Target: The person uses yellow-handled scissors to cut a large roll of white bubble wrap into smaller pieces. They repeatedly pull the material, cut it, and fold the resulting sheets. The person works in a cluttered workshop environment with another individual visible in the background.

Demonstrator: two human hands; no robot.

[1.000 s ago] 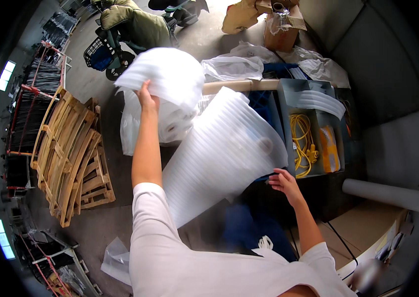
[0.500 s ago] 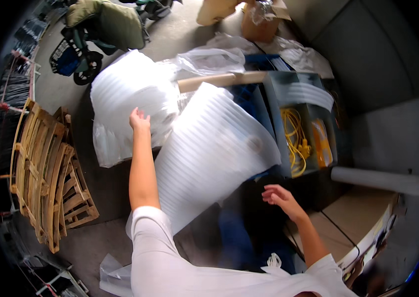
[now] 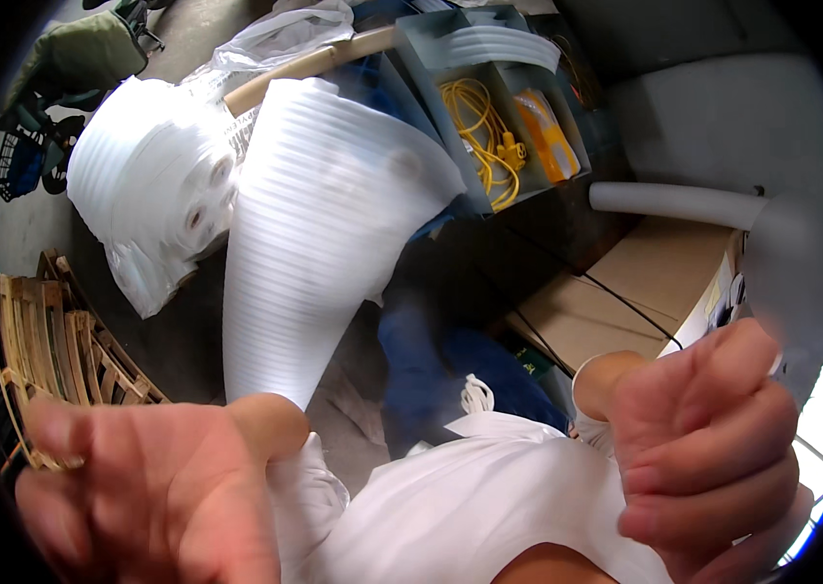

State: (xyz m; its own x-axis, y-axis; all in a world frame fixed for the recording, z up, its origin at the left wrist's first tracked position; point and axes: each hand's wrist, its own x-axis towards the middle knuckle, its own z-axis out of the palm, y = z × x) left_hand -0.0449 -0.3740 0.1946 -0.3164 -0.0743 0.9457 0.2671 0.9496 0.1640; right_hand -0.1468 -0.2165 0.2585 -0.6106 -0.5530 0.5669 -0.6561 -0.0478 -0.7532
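Note:
Both of my hands are raised close to the camera and hold nothing that I can see. My left hand (image 3: 158, 487) shows its palm at the lower left, thumb and fingers apart. At the lower right my right hand (image 3: 708, 438) has its fingers curled in toward the palm. Beyond them, a white ribbed foam sheet (image 3: 304, 214) leans across the middle, its lower end narrowing toward my left wrist. Neither hand touches it. Wrapped white foam rolls (image 3: 158, 165) stand to its left.
A grey divided bin (image 3: 484, 204) at the back holds a coiled yellow cable (image 3: 479, 136) and an orange-yellow packet (image 3: 548, 136). Wooden pallets (image 3: 51, 341) stack at the left. At the right, a white tube (image 3: 674, 202) lies beside a brown cardboard surface (image 3: 616, 282).
Both hands have come away from near the foam and up close to the camera. The view has shifted, so the foam, bin and pallets sit further left and most of them higher.

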